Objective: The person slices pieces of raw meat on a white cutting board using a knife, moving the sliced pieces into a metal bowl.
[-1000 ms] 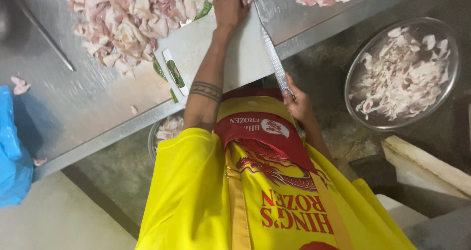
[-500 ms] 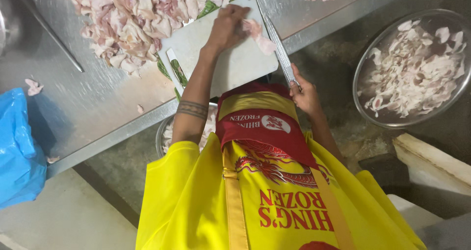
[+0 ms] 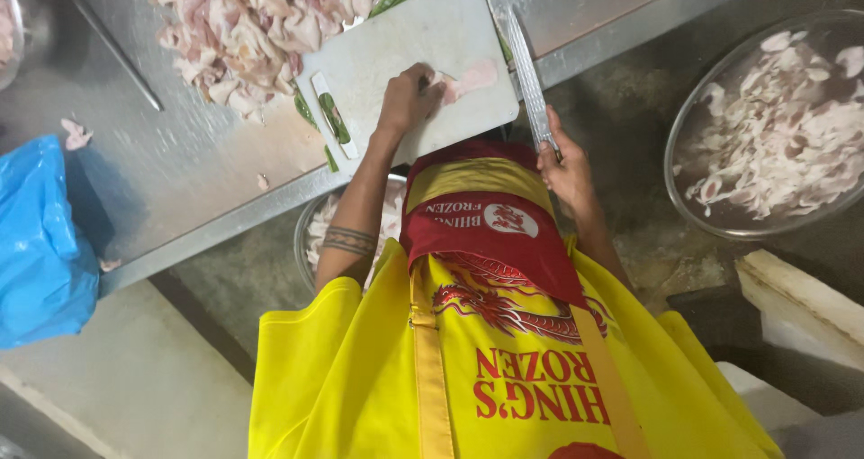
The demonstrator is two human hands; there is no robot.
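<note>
Head view, surface: a steel table (image 3: 180,166) over a rough concrete floor; a blue plastic bag (image 3: 40,243) sits at its left end.
Head view, board: a white cutting board (image 3: 405,54) lies at the table's near edge, in front of you.
Head view, uncut stock: a large heap of raw meat pieces (image 3: 252,18) lies on the table, touching the board's far left side; by the look of it, most of your work is still to do.
Head view, done stock: a metal bowl of cut pieces (image 3: 774,126) stands on the floor to your right, well filled; a second bowl (image 3: 310,229) shows partly under the table edge.
Head view, piece in hand: one pale pink strip of meat (image 3: 468,79) lies flat on the board, not yet cut through as far as can be seen.
Head view, left hand (image 3: 409,99): your fingers are curled down, pressing the near end of the strip against the board.
Head view, right hand (image 3: 567,166): closed around the handle of a long knife (image 3: 526,72), whose blade lies along the board's right edge, just beside the strip and apart from it.
</note>
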